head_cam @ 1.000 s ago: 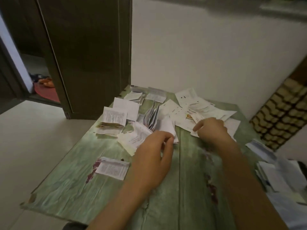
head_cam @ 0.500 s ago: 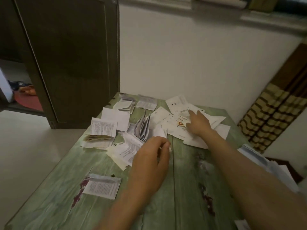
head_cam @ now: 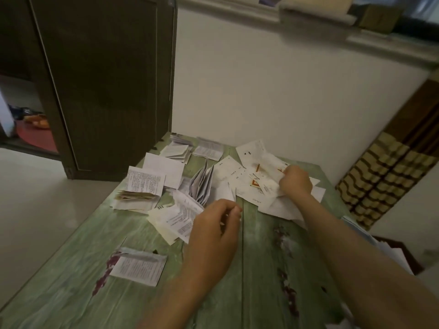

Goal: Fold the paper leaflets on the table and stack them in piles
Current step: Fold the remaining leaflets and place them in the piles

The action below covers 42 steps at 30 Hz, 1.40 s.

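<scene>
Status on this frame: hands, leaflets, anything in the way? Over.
Right hand grips a sheet from the unfolded heap. Left hand curled beside a leaflet, hold unclear. Folded pile at left. No obstruction seen.

Green table (head_cam: pixel 259 269), seemingly leaflet-strewn (head_cam: pixel 145 182)

Bare table (head_cam: pixel 261 269) lies open nearer than the upright folded leaflets (head_cam: pixel 202 184); flat leaflet piles crowd around and beyond them.
</scene>
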### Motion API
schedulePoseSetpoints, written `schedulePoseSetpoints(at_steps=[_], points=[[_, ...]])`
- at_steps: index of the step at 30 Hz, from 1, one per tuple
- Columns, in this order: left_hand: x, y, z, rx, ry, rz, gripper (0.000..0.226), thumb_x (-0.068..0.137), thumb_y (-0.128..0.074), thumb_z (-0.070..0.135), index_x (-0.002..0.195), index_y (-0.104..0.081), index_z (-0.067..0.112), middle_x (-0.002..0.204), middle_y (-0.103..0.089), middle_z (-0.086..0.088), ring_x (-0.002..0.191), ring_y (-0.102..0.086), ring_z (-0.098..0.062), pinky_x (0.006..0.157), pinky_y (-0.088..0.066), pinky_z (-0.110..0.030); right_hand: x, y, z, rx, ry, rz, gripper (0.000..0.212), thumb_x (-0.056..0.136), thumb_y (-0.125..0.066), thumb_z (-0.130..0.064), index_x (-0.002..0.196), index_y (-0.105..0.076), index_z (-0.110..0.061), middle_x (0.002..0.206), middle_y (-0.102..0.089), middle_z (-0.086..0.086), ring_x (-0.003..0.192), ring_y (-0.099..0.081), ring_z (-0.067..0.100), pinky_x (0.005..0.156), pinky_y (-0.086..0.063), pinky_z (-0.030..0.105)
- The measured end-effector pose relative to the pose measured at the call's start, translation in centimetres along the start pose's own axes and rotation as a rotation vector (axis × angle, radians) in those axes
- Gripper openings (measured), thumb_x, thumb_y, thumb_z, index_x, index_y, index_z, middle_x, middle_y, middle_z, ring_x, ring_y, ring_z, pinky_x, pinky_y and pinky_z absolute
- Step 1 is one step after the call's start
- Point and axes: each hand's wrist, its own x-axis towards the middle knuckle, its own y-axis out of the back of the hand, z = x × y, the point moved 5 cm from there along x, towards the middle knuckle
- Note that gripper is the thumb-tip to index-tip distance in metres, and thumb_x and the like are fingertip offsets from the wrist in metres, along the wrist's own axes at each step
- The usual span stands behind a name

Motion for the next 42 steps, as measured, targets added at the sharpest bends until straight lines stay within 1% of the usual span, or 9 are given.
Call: schedulePoseSetpoints(at_steps=[5,10,14,18,21,26,31,34,42], points=[[0.2,0.6,0.2,-0.394,0.235,0.009,0.009,0.088,-0.060,0.032,0.089,-0.064,0.025,0.088,-0.069,0.004,0.085,-0.066,-0.011,0.078,-0.055,-0.026,-2.9,6.0,-3.0,0.563,-0.023,-0.279,0.017,0.083,-0.051,0.007,0.088,-0.060,-0.006,0.084,-0.054,0.012,0.079,-0.051,0.025,0.060,-0.041,0.027],[-0.7,-0.2,-0.4,-0.690,0.543,-0.160,0.060,0.066,-0.066,0.056,0.117,-0.053,0.027,0.111,-0.068,0.001,0.099,-0.067,-0.013,0.093,-0.051,-0.037,-11.9,10.5,-3.5,0.876,0.046,-0.710,0.026,0.083,-0.055,0.006,0.107,-0.062,0.000,0.105,-0.068,0.013,0.098,-0.063,0.026,0.084,-0.054,0.037],[-1.6,0.3,0.9,-0.687,0.477,-0.150,0.032,0.086,-0.063,0.037,0.101,-0.064,0.008,0.085,-0.071,-0.004,0.075,-0.065,-0.014,0.068,-0.055,-0.028,-17.0,10.2,-2.3,0.923,0.012,-0.794,0.033,0.079,-0.057,0.007,0.111,-0.061,0.005,0.106,-0.069,0.017,0.094,-0.066,0.026,0.075,-0.057,0.032],[-2.9,1.8,1.6,-0.453,0.345,-0.058,0.025,0.094,-0.053,0.019,0.071,-0.058,0.013,0.056,-0.058,0.006,0.050,-0.051,-0.008,0.048,-0.041,-0.021,-19.3,9.3,-2.3,0.910,-0.001,-0.781,0.029,0.084,-0.060,-0.014,0.109,-0.060,0.001,0.092,-0.072,0.012,0.077,-0.069,0.021,0.064,-0.058,0.029],[-3.4,2.0,1.4,-0.479,0.366,-0.066,0.015,0.095,-0.051,0.015,0.090,-0.065,0.021,0.073,-0.070,0.003,0.059,-0.063,-0.010,0.051,-0.049,-0.024,-19.7,9.3,-2.8,0.853,0.057,-0.716,0.017,0.091,-0.057,-0.016,0.106,-0.062,-0.010,0.089,-0.073,0.008,0.074,-0.070,0.017,0.060,-0.056,0.026],[-3.7,2.3,1.1,-0.585,0.464,-0.057,0.028,0.094,-0.047,0.004,0.082,-0.067,0.020,0.071,-0.068,0.005,0.061,-0.062,-0.008,0.055,-0.049,-0.023,-19.5,8.9,-3.1,0.861,0.073,-0.657,0.023,0.091,-0.051,-0.001,0.100,-0.069,-0.013,0.116,-0.057,0.032,0.097,-0.059,0.045,0.095,-0.044,0.057],[-3.9,1.8,0.3,-0.904,0.649,-0.049,0.021,0.096,-0.041,0.017,0.087,-0.059,0.009,0.079,-0.071,-0.013,0.070,-0.068,-0.024,0.054,-0.053,-0.029,-19.7,9.0,-3.2,0.811,0.157,-0.577,0.048,0.089,-0.041,0.010,0.059,-0.070,-0.013,0.089,-0.066,0.016,0.081,-0.053,0.034,0.061,-0.046,0.032],[-4.3,1.4,0.1,-0.838,0.612,-0.154,0.030,0.084,-0.059,0.034,0.105,-0.057,0.013,0.093,-0.073,-0.012,0.080,-0.071,-0.025,0.064,-0.057,-0.032,-20.0,9.1,-3.0,0.753,0.237,-0.546,0.048,0.093,-0.040,0.008,0.063,-0.071,-0.011,0.081,-0.071,0.000,0.074,-0.067,0.023,0.059,-0.054,0.026],[-4.6,2.3,0.3,-0.673,0.506,-0.199,0.018,0.085,-0.062,0.006,0.102,-0.067,0.010,0.093,-0.074,-0.006,0.083,-0.071,-0.019,0.069,-0.056,-0.028,-20.4,9.4,-4.1,0.681,0.304,-0.582,0.035,0.091,-0.048,-0.007,0.074,-0.074,-0.023,0.079,-0.068,-0.009,0.070,-0.063,0.001,0.062,-0.052,0.019]])
